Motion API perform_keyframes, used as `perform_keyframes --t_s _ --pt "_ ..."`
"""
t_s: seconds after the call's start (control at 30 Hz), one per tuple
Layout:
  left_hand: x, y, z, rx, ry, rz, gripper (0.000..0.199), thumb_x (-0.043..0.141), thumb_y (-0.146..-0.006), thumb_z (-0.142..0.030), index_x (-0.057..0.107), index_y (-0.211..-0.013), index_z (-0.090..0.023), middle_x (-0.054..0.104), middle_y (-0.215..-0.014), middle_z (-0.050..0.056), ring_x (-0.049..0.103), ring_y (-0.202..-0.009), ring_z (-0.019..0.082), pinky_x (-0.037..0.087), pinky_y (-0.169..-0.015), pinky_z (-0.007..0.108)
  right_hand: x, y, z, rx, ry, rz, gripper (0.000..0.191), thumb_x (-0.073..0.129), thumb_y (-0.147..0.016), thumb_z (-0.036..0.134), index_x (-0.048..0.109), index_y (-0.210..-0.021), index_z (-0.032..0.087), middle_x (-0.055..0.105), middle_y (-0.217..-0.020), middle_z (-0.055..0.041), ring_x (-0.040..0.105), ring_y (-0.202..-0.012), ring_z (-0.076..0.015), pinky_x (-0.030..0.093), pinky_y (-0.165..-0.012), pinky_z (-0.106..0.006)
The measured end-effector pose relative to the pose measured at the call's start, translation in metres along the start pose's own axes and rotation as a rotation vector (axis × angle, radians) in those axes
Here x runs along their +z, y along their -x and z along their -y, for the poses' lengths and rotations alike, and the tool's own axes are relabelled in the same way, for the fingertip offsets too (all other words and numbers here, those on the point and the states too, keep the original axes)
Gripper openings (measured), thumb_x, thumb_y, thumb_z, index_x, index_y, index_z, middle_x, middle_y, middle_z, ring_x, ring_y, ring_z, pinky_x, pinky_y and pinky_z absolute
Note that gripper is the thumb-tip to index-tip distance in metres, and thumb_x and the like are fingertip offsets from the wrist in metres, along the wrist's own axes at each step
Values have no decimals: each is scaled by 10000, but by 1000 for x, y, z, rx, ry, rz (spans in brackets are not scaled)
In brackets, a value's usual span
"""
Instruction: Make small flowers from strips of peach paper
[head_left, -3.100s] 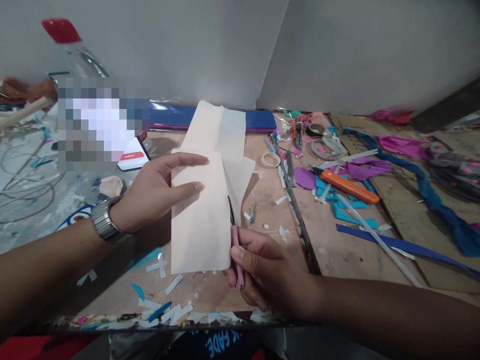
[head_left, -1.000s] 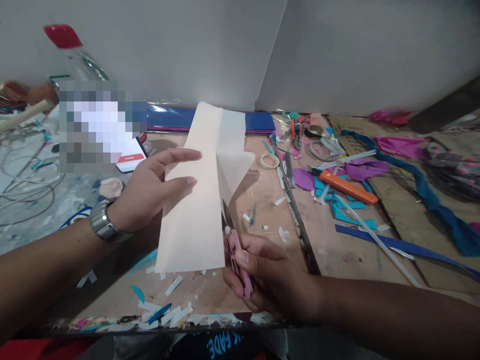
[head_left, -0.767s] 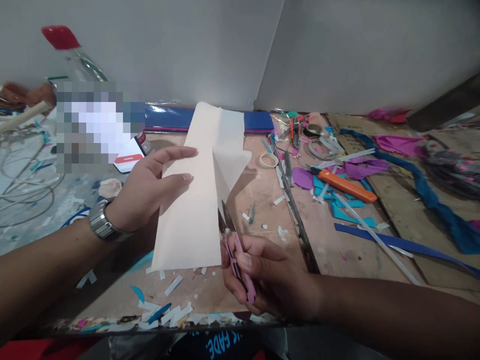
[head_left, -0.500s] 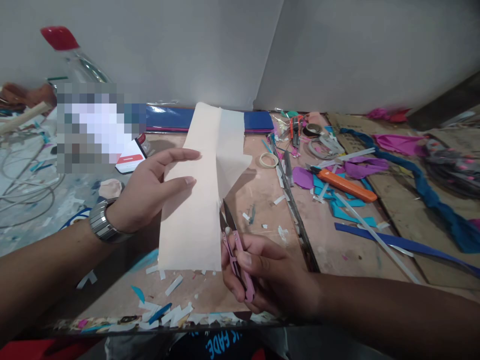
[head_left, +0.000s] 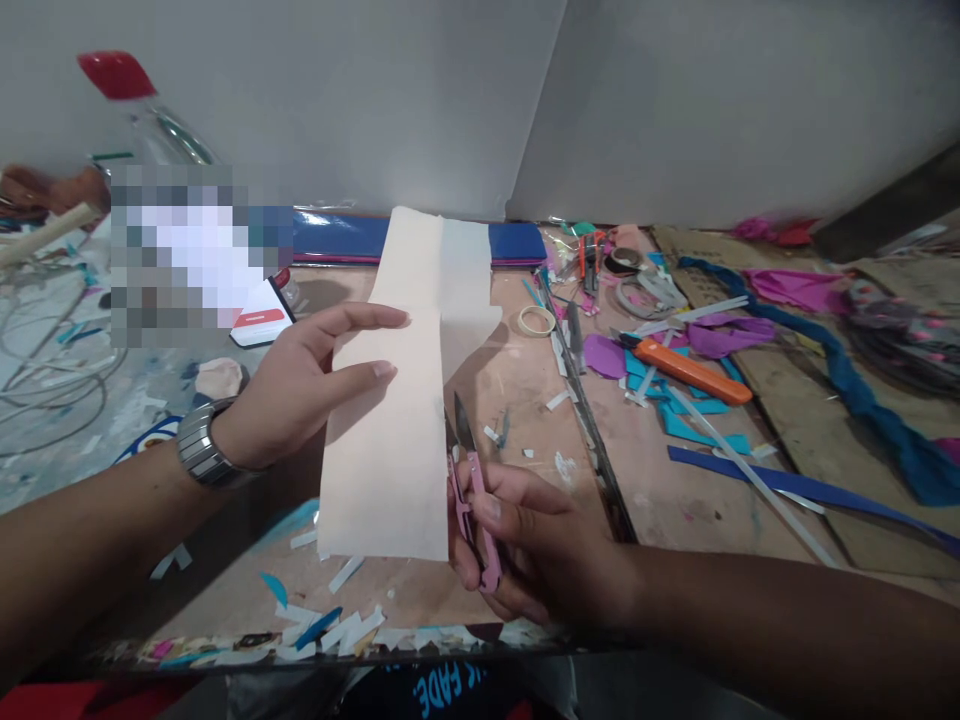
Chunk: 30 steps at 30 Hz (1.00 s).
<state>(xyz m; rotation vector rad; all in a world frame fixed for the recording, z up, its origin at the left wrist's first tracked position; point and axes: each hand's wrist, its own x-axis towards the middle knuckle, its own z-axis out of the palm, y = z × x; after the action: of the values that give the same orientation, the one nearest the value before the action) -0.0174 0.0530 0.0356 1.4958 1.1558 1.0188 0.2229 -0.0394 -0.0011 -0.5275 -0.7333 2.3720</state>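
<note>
A long cream sheet [head_left: 386,440], paper or cloth, stretches away from me over the work surface. Its paler far-right part [head_left: 465,255] and a pointed flap [head_left: 470,340] stick out to the right. My left hand [head_left: 300,375], with a metal watch, holds its left side; thumb and index finger lie on top, and the other fingers are hidden. In my right hand [head_left: 517,530] is a pair of pink thread snips [head_left: 480,520]. Their blades stand apart, pointing away from me, right beside the sheet's right edge; whether they touch it I cannot tell.
An orange utility knife [head_left: 690,370], coloured scraps and a tape roll [head_left: 536,321] lie on the right. Behind the sheet is a dark blue folded stack [head_left: 337,235]. A phone [head_left: 262,320] rests at left. White offcuts [head_left: 352,630] litter the front edge.
The near end of the cream sheet has come slightly towards me and right. The snips have shifted a little upward and right; their blades stay apart. My left hand has barely moved.
</note>
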Motion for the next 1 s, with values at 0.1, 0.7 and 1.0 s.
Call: perform_keyframes --t_s 0.1,0.7,1.0 --pt "0 0 1 25 -18 12 400 831 -831 -328 745 -1213 -245 738 -1262 59 676 -1195 300 584 -995 436 0 0 0 18 22 -18 352 718 -990 476 582 -980 152 708 -805 3 451 -373 -8 338 -357 -130" --pt "-4 1 6 72 -24 142 389 839 -864 -313 738 -1237 -276 685 -1375 39 635 -1232 275 535 -1043 421 -4 -5 -5 33 45 30 421 748 -959 524 595 -1073 149 681 -813 25 606 -404 -40 451 -379 -122" --pt "-2 1 4 83 -72 119 361 815 -872 -262 747 -1227 -276 697 -1344 23 640 -1198 262 519 -1019 410 -1 -4 -1 63 51 42 451 749 -945 559 589 -1066 155 667 -674 44 581 -399 -61 478 -401 -139"
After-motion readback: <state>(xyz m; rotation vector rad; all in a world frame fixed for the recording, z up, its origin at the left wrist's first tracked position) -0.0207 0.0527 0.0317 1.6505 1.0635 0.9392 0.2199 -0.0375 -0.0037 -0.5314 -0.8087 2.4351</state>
